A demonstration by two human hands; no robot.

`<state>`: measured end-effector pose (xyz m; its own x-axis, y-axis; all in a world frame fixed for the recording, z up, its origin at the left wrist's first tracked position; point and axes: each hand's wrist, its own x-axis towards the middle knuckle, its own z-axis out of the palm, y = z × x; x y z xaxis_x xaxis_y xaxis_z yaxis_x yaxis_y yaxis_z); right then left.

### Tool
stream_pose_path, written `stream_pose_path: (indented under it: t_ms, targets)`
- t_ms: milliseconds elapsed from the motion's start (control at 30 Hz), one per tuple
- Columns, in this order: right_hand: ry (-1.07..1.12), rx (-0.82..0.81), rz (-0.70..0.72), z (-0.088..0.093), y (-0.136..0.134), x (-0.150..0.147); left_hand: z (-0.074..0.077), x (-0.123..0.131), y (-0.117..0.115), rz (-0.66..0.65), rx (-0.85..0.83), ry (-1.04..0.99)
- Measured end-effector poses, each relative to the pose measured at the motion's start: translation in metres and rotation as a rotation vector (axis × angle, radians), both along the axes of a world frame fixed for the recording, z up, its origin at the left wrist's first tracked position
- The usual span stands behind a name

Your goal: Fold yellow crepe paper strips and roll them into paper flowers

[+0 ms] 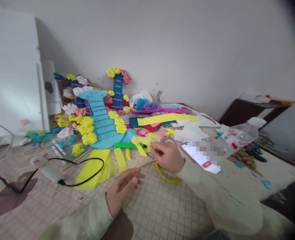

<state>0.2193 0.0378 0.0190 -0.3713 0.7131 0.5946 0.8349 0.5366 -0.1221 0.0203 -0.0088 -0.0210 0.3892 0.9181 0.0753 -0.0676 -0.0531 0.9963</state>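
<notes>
My left hand (123, 187) hovers over the table with its fingers loosely bent and the thumb apart, and nothing shows in it. My right hand (168, 156) is closed in a pinch; what its fingertips hold, if anything, I cannot make out. A thin wooden stick (144, 163) reaches from near the left fingertips to just under the right hand. Below the right hand curves a yellow loop (166, 178), partly hidden. A yellow paper strip (139, 147) and a green marker (127, 145) are just left of the right fingers. Yellow paper sheets (93, 170) lie fanned out further left.
A light-blue string-wound piece (102, 121) with yellow paper flowers (85, 129) leans at the back left. A white glue gun (46, 169) with a black cord lies left. To the right are a phone (191, 155), a plastic bottle (242, 135) and peanuts (245, 158).
</notes>
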Motion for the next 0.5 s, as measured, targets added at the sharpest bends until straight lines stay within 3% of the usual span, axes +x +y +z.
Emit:
stream_pose_path:
  t_ms: [100,200,367,500]
  targets:
    - [-0.134,0.093,0.257,-0.010,-0.026,-0.025,0.001,0.001,0.003,0.049,-0.258,-0.327]
    - [-0.102,0.009,0.372,-0.015,-0.030,-0.040,-0.001,0.001,0.008,0.205,-0.375,-0.419]
    - [0.343,-0.382,0.147,-0.010,-0.012,-0.043,-0.005,0.000,0.012,0.265,-0.403,-0.353]
    - [0.562,-0.859,0.207,-0.018,-0.001,-0.040,-0.008,0.000,0.011,0.244,-0.412,-0.222]
